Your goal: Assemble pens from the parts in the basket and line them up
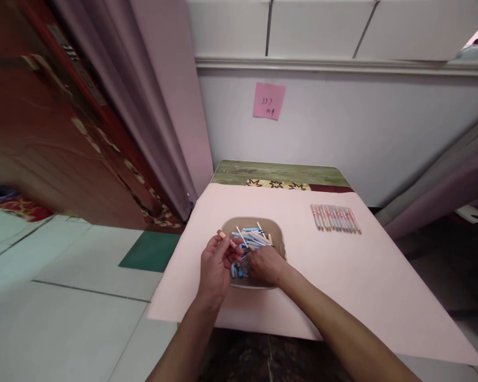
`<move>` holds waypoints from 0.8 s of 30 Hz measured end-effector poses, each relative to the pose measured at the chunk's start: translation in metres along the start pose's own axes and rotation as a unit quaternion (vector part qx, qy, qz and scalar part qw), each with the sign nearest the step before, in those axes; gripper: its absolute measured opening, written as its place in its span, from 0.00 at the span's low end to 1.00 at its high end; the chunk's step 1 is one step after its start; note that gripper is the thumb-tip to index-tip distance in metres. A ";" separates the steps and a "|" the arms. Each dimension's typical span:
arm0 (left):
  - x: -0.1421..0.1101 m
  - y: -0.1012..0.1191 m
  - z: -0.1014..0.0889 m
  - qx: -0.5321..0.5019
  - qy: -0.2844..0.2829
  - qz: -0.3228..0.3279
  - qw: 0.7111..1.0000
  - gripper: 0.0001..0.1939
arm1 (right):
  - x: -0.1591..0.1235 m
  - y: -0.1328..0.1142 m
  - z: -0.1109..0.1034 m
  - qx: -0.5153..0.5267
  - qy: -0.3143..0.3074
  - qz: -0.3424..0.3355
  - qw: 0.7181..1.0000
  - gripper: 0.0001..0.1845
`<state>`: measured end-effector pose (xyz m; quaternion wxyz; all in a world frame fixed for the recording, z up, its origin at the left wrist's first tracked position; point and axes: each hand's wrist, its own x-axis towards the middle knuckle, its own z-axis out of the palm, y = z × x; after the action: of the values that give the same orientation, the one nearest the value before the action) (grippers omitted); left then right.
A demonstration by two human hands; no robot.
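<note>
Nearest: dark patterned fabric (247,361) at the bottom edge, below the front of the pale pink sheet (342,286) covering most of the table. Both bare forearms come in over that edge.

Left hand (217,262) is over the left side of the container. Thumb and fingers pinch an orange stick-like piece (222,234), its end poking out up and to the left. Other fingers curled.

Right hand (265,262) reaches into the container from the right, palm down, fingers bent down among the loose pieces. Fingertips hidden; can't tell if they grip anything.

Container (278,232): beige, rounded corners, sits on the sheet left of centre. Holds a jumble of slim stick-like pieces (258,237), blue, white and cream, lying at mixed angles. More blue ones near the front left, partly behind the hands.

Right of the container, well apart: row of slim pens (335,219), side by side, flat on the sheet, roughly parallel.

Farther: green patterned strip (274,170) of the table's far end, beyond the sheet. Then the pale wall (342,122), pink note (269,101) stuck on it, handwriting reads "357" plus a smaller line. Purple curtain (163,79) hangs to the left.
</note>
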<state>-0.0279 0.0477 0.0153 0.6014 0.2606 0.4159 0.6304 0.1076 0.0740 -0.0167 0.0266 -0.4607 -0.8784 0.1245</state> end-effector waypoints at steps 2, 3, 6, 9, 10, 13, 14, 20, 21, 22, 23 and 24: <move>-0.004 0.003 0.000 -0.008 0.008 -0.009 1.000 0.11 | -0.008 0.004 -0.011 -0.005 0.003 -0.011 1.000 0.11; -0.006 0.003 0.000 -0.014 0.015 -0.015 1.000 0.10 | -0.014 0.007 -0.016 0.003 0.012 0.000 1.000 0.10; -0.012 0.000 0.002 -0.042 0.045 -0.053 0.997 0.09 | -0.036 0.015 -0.028 0.114 0.087 0.069 0.987 0.07; -0.019 -0.007 0.007 -0.078 0.046 -0.111 0.990 0.09 | -0.059 0.017 -0.031 0.321 0.177 0.113 0.924 0.05; -0.022 -0.010 0.010 -0.089 0.040 -0.125 0.987 0.09 | -0.065 0.015 -0.030 0.379 0.199 0.126 0.895 0.06; -0.027 -0.019 0.017 -0.117 0.029 -0.146 0.982 0.09 | -0.076 0.010 -0.027 0.507 0.226 0.152 0.818 0.11; -0.027 -0.021 0.020 -0.125 0.031 -0.153 0.980 0.08 | -0.077 0.009 -0.026 0.541 0.226 0.152 0.795 0.12; -0.026 -0.021 0.024 -0.150 0.071 -0.174 0.971 0.05 | -0.062 0.006 -0.023 0.674 0.213 0.159 0.689 0.19; -0.026 -0.019 0.024 -0.146 0.069 -0.163 0.973 0.05 | -0.059 0.005 -0.023 0.688 0.208 0.163 0.676 0.20; -0.026 -0.017 0.024 -0.138 0.059 -0.147 0.978 0.06 | -0.056 0.004 -0.023 0.702 0.202 0.165 0.663 0.21; -0.026 -0.014 0.024 -0.127 0.041 -0.132 0.982 0.07 | -0.054 0.002 -0.024 0.714 0.195 0.164 0.652 0.21; -0.027 -0.011 0.025 -0.115 0.017 -0.121 0.986 0.07 | -0.052 0.001 -0.024 0.723 0.189 0.161 0.645 0.21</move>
<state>0.0026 0.0253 0.0233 0.6924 0.1271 0.3794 0.6003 0.1421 0.0364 0.0100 0.4959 -0.4426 -0.3969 0.6330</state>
